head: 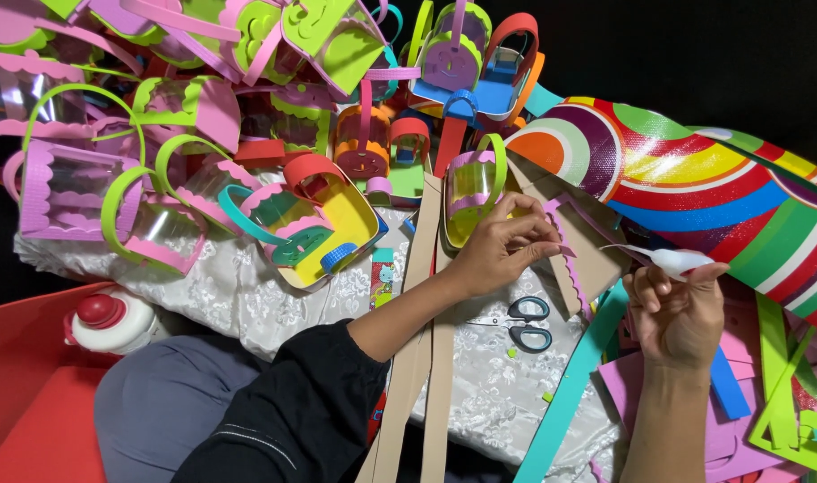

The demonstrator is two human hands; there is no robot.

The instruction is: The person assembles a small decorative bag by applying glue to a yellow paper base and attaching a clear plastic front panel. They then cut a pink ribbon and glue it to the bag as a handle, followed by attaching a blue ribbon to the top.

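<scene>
While the left hand pinches the scalloped pink strip against a brown card piece, the right hand closes around a white glue bottle, nozzle pointing left toward the strip. Scissors lie on the white cloth below the left hand. Foam baskets crowd the upper left; a striped sheet lies upper right.
</scene>
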